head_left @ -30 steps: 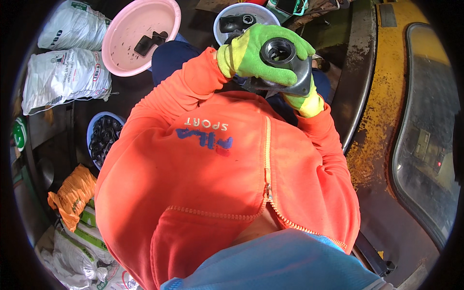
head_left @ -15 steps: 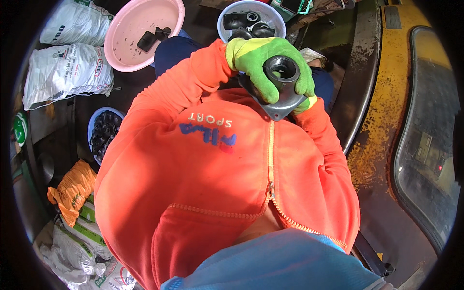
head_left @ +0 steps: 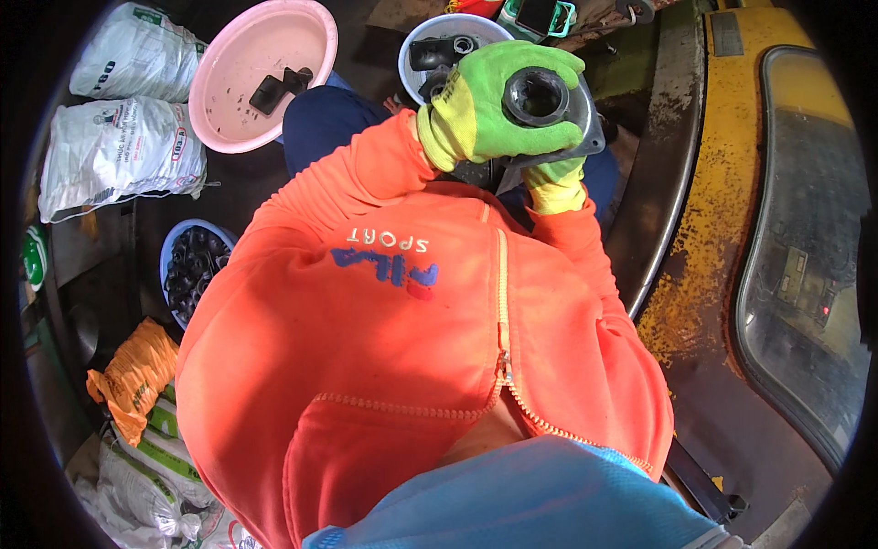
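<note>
Held in front of my chest is a black rubber-looking part [head_left: 592,128] with a flat cornered flange and a round raised collar around an opening. My left hand [head_left: 489,105], in a green and yellow glove, is closed around the collar, with fingers over its far side and the thumb on the near side. My right hand [head_left: 556,178], gloved alike, is under the flange and touches the part from below. Its fingers are hidden behind the part. Just beyond my hands, a light blue basin [head_left: 409,62] contains several black parts, partly covered by my left glove.
At the far left a pink basin [head_left: 203,96] holds a few black pieces. A blue tub [head_left: 167,252] of black parts is by my left side. White sacks [head_left: 133,151] and an orange bag [head_left: 137,375] lie further left. A rusty yellow machine panel [head_left: 700,302] borders my right.
Both hands have moved up and away from my chest, carrying the black part slightly right. The part has turned, so its flange now points right instead of toward me.
</note>
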Available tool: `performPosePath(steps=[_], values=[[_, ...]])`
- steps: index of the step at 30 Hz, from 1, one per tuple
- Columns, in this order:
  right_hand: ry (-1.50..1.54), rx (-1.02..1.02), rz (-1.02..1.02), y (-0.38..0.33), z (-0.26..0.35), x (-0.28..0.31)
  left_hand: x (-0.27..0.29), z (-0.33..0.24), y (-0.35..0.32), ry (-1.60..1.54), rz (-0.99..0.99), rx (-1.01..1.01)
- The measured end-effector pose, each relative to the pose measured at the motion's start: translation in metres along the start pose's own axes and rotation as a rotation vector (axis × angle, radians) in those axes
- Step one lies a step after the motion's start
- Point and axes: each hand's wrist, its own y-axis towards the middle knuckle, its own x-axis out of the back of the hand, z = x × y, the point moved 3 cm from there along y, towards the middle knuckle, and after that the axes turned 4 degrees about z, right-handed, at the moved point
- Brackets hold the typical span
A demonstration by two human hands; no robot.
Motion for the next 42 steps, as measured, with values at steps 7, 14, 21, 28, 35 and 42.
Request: performPosePath(steps=[7, 14, 21, 28, 35, 42], values=[[-0.058, -0.034, 0.454, -0.014, 0.0, 0.014, 0.014, 0.0, 0.003, -0.213, 0.432, 0.01], [-0.17, 0.08, 0.595, -0.039, -0.026, 0.01, 0.001, 0.007, 0.006, -0.606, 0.858, -0.158], [-0.379, 0.332, 0.207, -0.009, -0.022, 0.01, 0.025, 0.009, 0.036, -0.245, 0.754, -0.071], [-0.019, 0.057, -0.064, -0.004, -0.003, 0.002, 0.004, 0.006, 0.009, 0.272, 0.068, -0.139], [-0.126, 0.069, 0.031, -0.004, 0.015, 0.004, 0.005, -0.002, 0.01, 0.068, 0.14, -0.21], [-0.335, 0.25, 0.402, -0.008, 0.024, 0.014, 0.01, -0.015, 0.017, -0.022, 0.566, -0.277]])
